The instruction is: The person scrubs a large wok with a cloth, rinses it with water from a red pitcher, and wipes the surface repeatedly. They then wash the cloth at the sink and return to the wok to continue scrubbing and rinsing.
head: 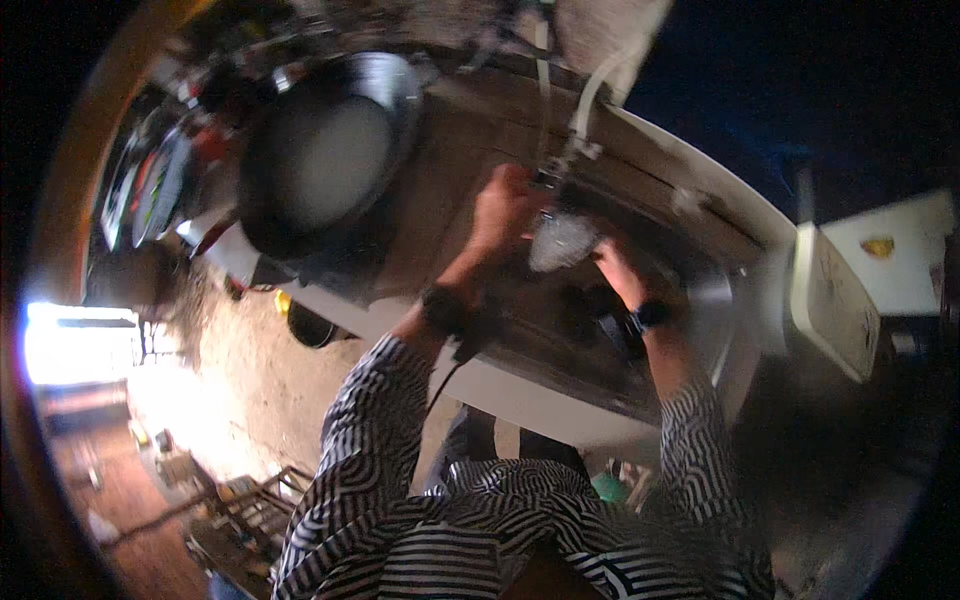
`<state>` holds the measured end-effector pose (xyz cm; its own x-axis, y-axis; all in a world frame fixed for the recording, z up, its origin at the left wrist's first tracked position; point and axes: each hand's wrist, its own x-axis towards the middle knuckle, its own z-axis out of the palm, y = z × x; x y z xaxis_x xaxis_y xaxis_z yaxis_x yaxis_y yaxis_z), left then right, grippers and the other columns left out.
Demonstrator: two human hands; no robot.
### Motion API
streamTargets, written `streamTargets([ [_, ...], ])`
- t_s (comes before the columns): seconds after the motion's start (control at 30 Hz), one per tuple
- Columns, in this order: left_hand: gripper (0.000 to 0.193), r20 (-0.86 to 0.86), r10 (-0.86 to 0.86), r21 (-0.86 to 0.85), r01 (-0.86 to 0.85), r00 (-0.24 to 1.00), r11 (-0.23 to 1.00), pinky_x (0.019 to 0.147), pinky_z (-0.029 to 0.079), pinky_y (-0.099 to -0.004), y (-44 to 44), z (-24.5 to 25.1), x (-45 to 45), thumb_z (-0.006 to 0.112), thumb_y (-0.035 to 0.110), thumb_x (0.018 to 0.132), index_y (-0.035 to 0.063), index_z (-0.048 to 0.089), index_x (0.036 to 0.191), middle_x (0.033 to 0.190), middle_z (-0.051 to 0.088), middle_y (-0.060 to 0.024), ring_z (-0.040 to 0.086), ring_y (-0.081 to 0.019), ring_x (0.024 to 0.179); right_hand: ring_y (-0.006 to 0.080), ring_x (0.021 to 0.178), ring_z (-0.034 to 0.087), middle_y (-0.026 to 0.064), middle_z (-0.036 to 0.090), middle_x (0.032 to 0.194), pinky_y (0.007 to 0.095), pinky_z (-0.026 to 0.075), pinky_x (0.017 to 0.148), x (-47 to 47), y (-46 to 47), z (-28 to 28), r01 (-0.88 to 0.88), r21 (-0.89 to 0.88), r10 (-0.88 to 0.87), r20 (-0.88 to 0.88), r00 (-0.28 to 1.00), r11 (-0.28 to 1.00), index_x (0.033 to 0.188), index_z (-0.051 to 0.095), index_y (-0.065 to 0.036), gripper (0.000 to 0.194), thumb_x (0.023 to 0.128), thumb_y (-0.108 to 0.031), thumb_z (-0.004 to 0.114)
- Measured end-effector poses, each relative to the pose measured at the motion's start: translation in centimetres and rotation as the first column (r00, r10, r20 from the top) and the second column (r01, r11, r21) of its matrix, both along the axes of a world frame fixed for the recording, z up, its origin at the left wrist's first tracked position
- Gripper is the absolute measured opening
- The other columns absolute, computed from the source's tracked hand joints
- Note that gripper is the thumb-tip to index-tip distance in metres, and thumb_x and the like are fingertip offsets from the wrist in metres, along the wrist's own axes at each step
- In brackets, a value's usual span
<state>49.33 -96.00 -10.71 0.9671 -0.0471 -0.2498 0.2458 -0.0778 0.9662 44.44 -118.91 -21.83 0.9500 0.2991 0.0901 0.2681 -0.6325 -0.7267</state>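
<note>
A clear, glassy or plastic object (564, 241), blurred, is beneath the tap (553, 171) over the dark sink (555, 330). My right hand (621, 270) has its fingers on that object's right edge and appears to hold it. At the tap's left side is my left hand (506, 206), with its fingertips by the tap and the clear object's upper edge. Blur hides whether the left fingers grip anything. Both wrists wear dark bands or watches.
A large dark round basin (262, 172) with a pale inside stands left of my left hand. Several plates (161, 187) lean farther left. A pale hose or pipe (592, 90) rises behind the tap. On the right is a pale board-like panel (834, 304).
</note>
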Motion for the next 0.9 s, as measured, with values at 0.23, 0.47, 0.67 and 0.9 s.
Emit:
streamTargets([
  [0.23,0.047,0.215,-0.153,0.731,-0.055,0.965,0.680,0.061,0.053,-0.0399,-3.2,3.7,3.3,0.069,0.038,0.071,-0.0002,0.057,0.094,0.086,0.065,-0.0190,0.066,-0.0297,0.073,0.0220,0.080,0.055,0.0092,0.060,0.090,0.0356,0.045,0.081,0.0,6.0,-0.8,0.280,0.254,-0.186,-0.341,0.922,0.926,0.102,0.058,-0.001,0.030,0.074,-0.012,0.060],
  [0.47,0.027,0.083,-0.773,0.953,0.178,0.629,0.247,0.051,0.054,-0.0312,-2.0,3.0,6.3,0.065,0.025,0.074,0.0028,0.062,0.089,0.074,0.066,-0.0102,0.065,-0.0200,0.056,0.0245,0.091,0.056,0.0136,0.059,0.103,0.0334,0.044,0.079,-2.0,-0.6,1.0,0.166,-0.005,-0.163,-0.243,0.956,0.986,0.102,0.058,-0.001,0.031,0.074,-0.014,0.058],
  [0.67,0.024,0.147,-0.411,0.480,0.299,0.899,0.825,0.056,0.051,-0.0278,-1.0,4.0,5.4,0.063,0.016,0.070,0.0009,0.064,0.088,0.061,0.064,-0.0079,0.063,-0.0160,0.051,0.0207,0.105,0.055,0.0103,0.059,0.114,0.0315,0.043,0.094,-0.2,-3.9,2.7,0.038,0.277,-0.028,-0.038,0.999,0.960,0.112,0.057,-0.002,0.034,0.078,0.002,0.058],
  [0.9,0.042,-0.084,-0.237,-0.379,0.189,0.968,0.906,0.069,0.052,-0.0376,0.4,0.8,-5.7,0.064,0.033,0.080,-0.0029,0.059,0.101,0.077,0.064,-0.0152,0.064,-0.0240,0.072,0.0192,0.102,0.056,0.0072,0.061,0.107,0.0334,0.042,0.091,-1.8,-4.5,7.3,0.180,0.772,-0.023,-0.210,0.977,0.609,0.109,0.059,-0.003,0.029,0.083,-0.010,0.049],
])
